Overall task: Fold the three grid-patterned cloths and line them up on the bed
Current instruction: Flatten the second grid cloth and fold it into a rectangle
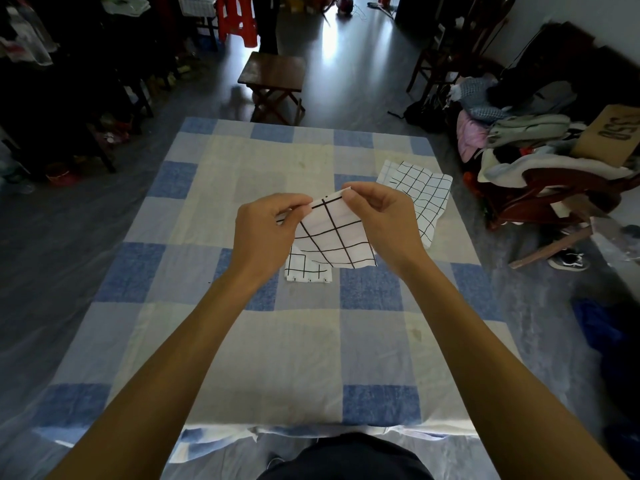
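The left hand [266,230] and right hand [381,209] each pinch the top edge of a grid cloth [332,240], held over the bed [242,341] just above a folded cloth [304,271]. A third cloth [422,192] lies spread near the right edge. If the pinched corners sit unevenly the fold goes crooked, and the hanging hem might drag the folded one askew.

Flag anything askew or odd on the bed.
The unfolded cloth lies rumpled and skewed to the sheet's checks, at the right edge of the bed. The folded cloth sits square mid-bed. The left hand and right hand pinch the third cloth above it. Nothing looks torn.
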The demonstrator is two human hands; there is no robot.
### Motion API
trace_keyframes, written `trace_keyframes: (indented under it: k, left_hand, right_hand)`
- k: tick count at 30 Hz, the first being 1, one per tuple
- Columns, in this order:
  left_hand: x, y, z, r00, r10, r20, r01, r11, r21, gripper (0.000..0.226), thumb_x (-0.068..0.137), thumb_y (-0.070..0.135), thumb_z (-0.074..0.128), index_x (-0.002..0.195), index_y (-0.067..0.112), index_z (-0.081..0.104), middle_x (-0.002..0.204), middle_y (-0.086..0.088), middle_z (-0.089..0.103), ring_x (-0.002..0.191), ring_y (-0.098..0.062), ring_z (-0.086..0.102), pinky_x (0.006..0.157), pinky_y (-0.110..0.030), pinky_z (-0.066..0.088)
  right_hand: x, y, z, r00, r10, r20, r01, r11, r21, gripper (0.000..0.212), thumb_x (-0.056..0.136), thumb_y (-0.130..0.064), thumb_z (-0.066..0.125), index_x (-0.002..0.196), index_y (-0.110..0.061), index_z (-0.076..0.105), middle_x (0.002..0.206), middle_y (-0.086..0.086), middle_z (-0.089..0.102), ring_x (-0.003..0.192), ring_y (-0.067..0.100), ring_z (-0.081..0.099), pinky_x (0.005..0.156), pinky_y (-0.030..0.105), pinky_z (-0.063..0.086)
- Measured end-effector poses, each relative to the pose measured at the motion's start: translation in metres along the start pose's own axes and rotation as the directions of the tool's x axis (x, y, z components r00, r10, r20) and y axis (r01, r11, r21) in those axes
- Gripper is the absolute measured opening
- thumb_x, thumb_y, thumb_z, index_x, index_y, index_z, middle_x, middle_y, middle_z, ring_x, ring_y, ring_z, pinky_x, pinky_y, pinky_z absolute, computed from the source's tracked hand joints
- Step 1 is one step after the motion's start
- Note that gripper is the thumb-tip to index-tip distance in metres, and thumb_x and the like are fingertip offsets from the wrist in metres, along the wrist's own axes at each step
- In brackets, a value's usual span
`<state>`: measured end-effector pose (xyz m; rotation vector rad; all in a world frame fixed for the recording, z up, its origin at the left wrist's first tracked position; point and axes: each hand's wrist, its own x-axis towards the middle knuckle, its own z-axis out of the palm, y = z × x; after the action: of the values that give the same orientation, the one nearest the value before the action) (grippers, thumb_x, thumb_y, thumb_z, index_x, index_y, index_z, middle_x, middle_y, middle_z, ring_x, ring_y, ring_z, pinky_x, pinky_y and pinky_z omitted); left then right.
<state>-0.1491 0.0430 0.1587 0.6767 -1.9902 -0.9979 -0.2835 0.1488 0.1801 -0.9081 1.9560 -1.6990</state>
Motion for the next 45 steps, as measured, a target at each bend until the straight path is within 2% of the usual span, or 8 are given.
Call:
trace_keyframes:
  k: [16, 19, 23, 27, 32, 36, 40, 45]
  left_hand:
    - [-0.002, -0.008, -0.009, 0.998, -0.009, -0.057, 0.01, 1.0, 0.017, 0.006, 0.084, 0.018, 0.069, 0.088, 0.017, 0.072, 0.081, 0.007, 0.068, 0.075, -0.006, 0.06, 0.073, -0.013, 0.047]
    - [-0.002, -0.009, -0.009, 0.996, 0.087, -0.004, -0.086, 0.99, 0.116, 0.007, 0.085, 0.017, 0.067, 0.088, 0.012, 0.072, 0.082, 0.001, 0.069, 0.073, -0.008, 0.058, 0.071, -0.02, 0.049]
    - [-0.003, -0.01, -0.007, 0.969, 0.227, 0.094, -0.244, 0.937, 0.25, 0.011, 0.087, 0.018, 0.065, 0.089, 0.009, 0.071, 0.081, -0.005, 0.069, 0.07, -0.018, 0.06, 0.068, -0.037, 0.052]
    - [-0.004, -0.008, -0.001, 0.956, 0.266, 0.124, -0.291, 0.914, 0.282, 0.013, 0.087, 0.019, 0.064, 0.094, 0.01, 0.071, 0.083, -0.005, 0.069, 0.071, -0.02, 0.061, 0.069, -0.042, 0.052]
    - [-0.01, -0.004, -0.004, 0.967, 0.239, 0.082, -0.252, 0.938, 0.237, 0.012, 0.089, 0.021, 0.063, 0.092, 0.012, 0.069, 0.084, 0.0, 0.068, 0.073, -0.015, 0.06, 0.071, -0.038, 0.052]
    - [-0.02, 0.0, 0.005, 0.998, 0.053, -0.021, -0.051, 0.993, 0.106, 0.017, 0.094, 0.022, 0.056, 0.106, 0.016, 0.065, 0.093, 0.011, 0.063, 0.083, -0.002, 0.056, 0.076, -0.016, 0.047]
    - [-0.033, -0.003, 0.014, 0.997, 0.003, -0.071, 0.004, 0.994, 0.109, 0.016, 0.096, 0.022, 0.052, 0.097, 0.014, 0.066, 0.084, 0.006, 0.065, 0.077, -0.006, 0.057, 0.07, -0.03, 0.048]
    - [-0.036, -0.007, 0.017, 0.996, 0.069, -0.06, -0.055, 0.976, 0.211, 0.018, 0.096, 0.019, 0.052, 0.098, 0.01, 0.067, 0.085, -0.002, 0.069, 0.075, -0.017, 0.062, 0.072, -0.037, 0.052]
  right_hand:
    - [-0.003, 0.003, -0.002, 0.989, 0.056, -0.136, -0.048, 0.997, 0.059, 0.009, 0.091, -0.016, 0.062, 0.093, -0.021, 0.07, 0.086, -0.01, 0.072, 0.081, 0.003, 0.068, 0.075, 0.02, 0.056]
    - [-0.004, 0.013, -0.003, 0.986, -0.037, -0.161, 0.019, 0.994, -0.112, 0.013, 0.092, -0.021, 0.061, 0.103, -0.017, 0.068, 0.095, -0.008, 0.07, 0.09, 0.005, 0.065, 0.087, 0.03, 0.054]
    - [-0.006, 0.015, -0.004, 0.88, -0.461, 0.112, 0.44, 0.704, -0.558, 0.036, 0.088, -0.033, 0.061, 0.122, -0.02, 0.059, 0.12, -0.004, 0.06, 0.12, 0.015, 0.047, 0.106, 0.031, 0.03]
    - [-0.003, 0.007, 0.009, 0.816, -0.434, 0.383, 0.57, 0.489, -0.66, 0.022, 0.09, -0.035, 0.06, 0.105, -0.023, 0.072, 0.106, -0.003, 0.07, 0.123, 0.024, 0.051, 0.109, 0.045, 0.021]
    - [0.0, 0.006, 0.006, 0.82, -0.427, 0.382, 0.566, 0.497, -0.658, 0.014, 0.091, -0.027, 0.061, 0.097, -0.023, 0.074, 0.088, -0.006, 0.073, 0.091, 0.016, 0.063, 0.103, 0.037, 0.027]
    - [-0.006, -0.002, 0.007, 0.863, -0.397, 0.312, 0.504, 0.65, -0.569, 0.015, 0.092, -0.021, 0.06, 0.095, -0.019, 0.075, 0.075, -0.01, 0.069, 0.067, 0.004, 0.053, 0.078, 0.018, 0.037]
    - [-0.01, -0.008, 0.002, 0.901, -0.359, 0.243, 0.434, 0.738, -0.517, 0.015, 0.091, -0.018, 0.063, 0.097, -0.012, 0.075, 0.091, -0.002, 0.074, 0.082, -0.01, 0.05, 0.073, -0.004, 0.034]
    - [-0.015, -0.004, 0.002, 0.939, -0.265, 0.217, 0.341, 0.785, -0.517, 0.016, 0.091, -0.028, 0.064, 0.102, -0.021, 0.072, 0.091, -0.012, 0.069, 0.086, -0.008, 0.053, 0.073, -0.002, 0.036]
